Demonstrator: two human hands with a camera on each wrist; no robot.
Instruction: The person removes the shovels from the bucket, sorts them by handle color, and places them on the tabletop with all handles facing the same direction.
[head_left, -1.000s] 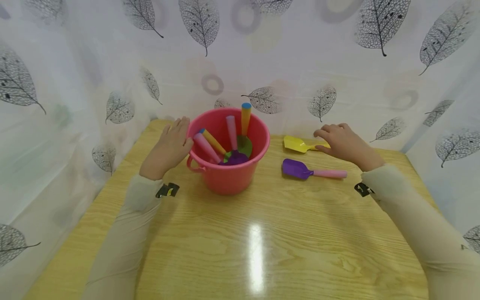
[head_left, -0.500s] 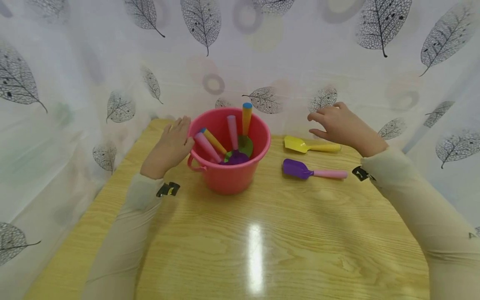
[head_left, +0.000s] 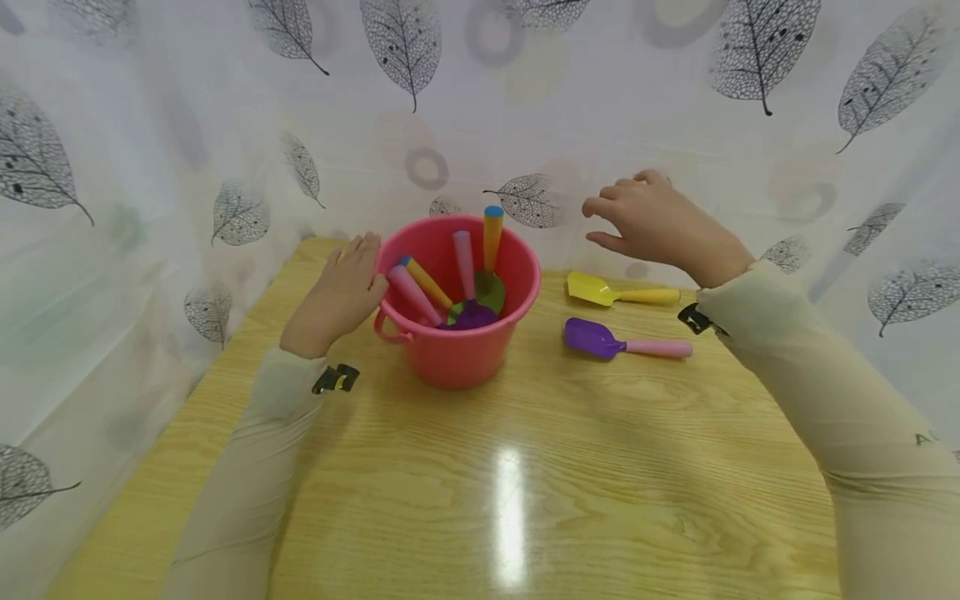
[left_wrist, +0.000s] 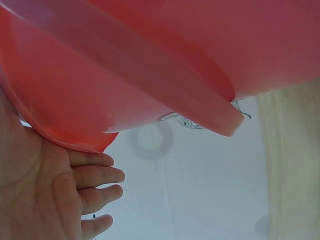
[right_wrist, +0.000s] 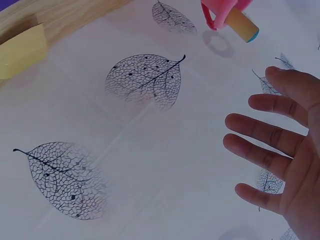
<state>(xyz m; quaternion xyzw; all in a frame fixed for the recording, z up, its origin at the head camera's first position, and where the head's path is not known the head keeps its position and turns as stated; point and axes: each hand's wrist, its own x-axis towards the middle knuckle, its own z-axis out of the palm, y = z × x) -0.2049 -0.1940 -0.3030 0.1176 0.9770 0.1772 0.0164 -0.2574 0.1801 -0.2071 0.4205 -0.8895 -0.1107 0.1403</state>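
A red plastic bucket (head_left: 457,358) stands at the back of the table, with several toy shovels in it, pink handles (head_left: 464,262) and yellow handles (head_left: 492,242) sticking up. My left hand (head_left: 337,292) rests against the left of its rim, fingers straight; the left wrist view shows the palm (left_wrist: 40,185) beside the rim. My right hand (head_left: 656,221) hovers in the air right of the bucket, holding nothing, fingers spread and relaxed. Below it on the table lie a yellow shovel (head_left: 592,288) and a purple shovel (head_left: 592,337) with a pink handle.
The wooden table (head_left: 420,483) reaches back to a white curtain (head_left: 540,125) printed with leaves, which also hangs along both sides. A loop handle (head_left: 392,333) sticks out from the bucket's left side.
My right hand has risen from over the yellow shovel's handle and moved left toward the bucket, uncovering the handle. The left hand and the bucket have stayed put.
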